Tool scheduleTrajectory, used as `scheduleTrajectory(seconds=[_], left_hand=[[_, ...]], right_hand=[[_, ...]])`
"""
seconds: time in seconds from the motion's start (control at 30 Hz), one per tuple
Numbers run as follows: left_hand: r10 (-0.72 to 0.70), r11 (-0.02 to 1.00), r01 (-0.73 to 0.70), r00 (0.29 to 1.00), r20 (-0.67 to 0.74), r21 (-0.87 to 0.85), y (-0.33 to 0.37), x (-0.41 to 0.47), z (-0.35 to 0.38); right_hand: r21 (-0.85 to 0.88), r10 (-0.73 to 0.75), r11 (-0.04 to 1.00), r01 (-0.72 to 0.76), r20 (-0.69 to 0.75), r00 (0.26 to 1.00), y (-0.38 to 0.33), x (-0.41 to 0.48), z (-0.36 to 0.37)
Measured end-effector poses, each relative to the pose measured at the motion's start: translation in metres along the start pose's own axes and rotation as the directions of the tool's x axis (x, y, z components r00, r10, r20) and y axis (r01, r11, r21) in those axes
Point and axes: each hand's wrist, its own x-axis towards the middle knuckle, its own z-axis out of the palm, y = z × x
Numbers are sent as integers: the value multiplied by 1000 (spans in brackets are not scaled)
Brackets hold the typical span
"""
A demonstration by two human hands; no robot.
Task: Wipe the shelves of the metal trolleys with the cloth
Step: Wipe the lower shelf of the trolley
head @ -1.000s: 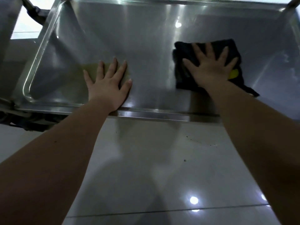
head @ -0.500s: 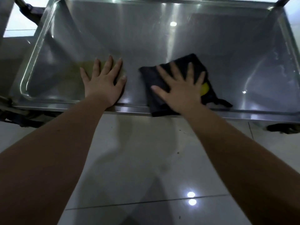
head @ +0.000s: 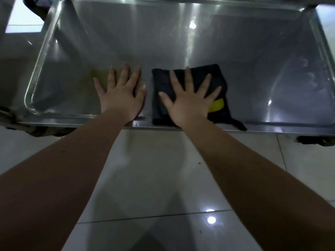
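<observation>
A low stainless-steel trolley shelf [head: 181, 42] with a raised rim fills the upper half of the head view. A dark folded cloth [head: 217, 75] with a yellow patch lies near the shelf's front edge, one corner hanging over the rim. My right hand [head: 188, 98] presses flat on the cloth with fingers spread. My left hand [head: 121, 93] rests flat on the bare shelf just left of the cloth, fingers straight, over a faint yellowish smear.
Glossy white floor tiles [head: 163, 178] lie below the shelf's front rim [head: 272, 131]. A trolley wheel [head: 315, 140] shows at the right and another [head: 36, 131] at the left. A second metal surface [head: 12, 69] stands at the far left.
My right hand has slid the cloth from the shelf's right part leftward and toward the front edge, next to my left hand. My left hand has stayed in place.
</observation>
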Motion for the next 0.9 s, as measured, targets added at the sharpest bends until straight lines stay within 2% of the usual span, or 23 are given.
scheduleTrajectory(seconds=[0.1,0.2,0.37,0.5,0.57,0.63,0.7,0.77,0.83,0.87,0.9], left_hand=[[-5,1000,5,1000,-3,-13,-7,-3,0],[-11,999,11,1000,-5,-38,-11,-7,-2],[9,1000,-9,1000,5,-24,-5,-8,-3],[6,1000,-6,999,37,-8,-4,-8,-3],[5,998,-1,999,49,-62,-7,-6,-6],[-3,984,10,999,38,-179,-13,-7,-11],[-2,962,-7,999,-32,-271,-20,-13,-15],[8,962,-41,992,-124,-271,-24,-16,-22],[36,978,-69,985,-166,-195,-15,-10,-30],[69,985,-92,986,-150,-148,-2,-6,-34],[103,987,-115,988,-112,-111,17,-6,-34]], right_hand=[[14,-71,997,71,-4,997,-13,4,2],[-28,-88,996,86,-51,995,35,9,1],[12,240,971,-240,-23,971,133,15,-13],[42,326,944,-327,12,945,101,13,-16],[18,255,967,-256,20,967,52,10,-16],[-6,91,996,-91,61,994,-10,0,-12],[7,-73,997,73,143,987,-65,-15,-9],[109,-175,982,157,180,968,-80,-14,-11],[187,-140,973,134,15,990,-50,-6,-14],[208,-61,975,75,-72,996,-24,-1,-13],[259,27,966,-1,-99,995,2,3,-12]])
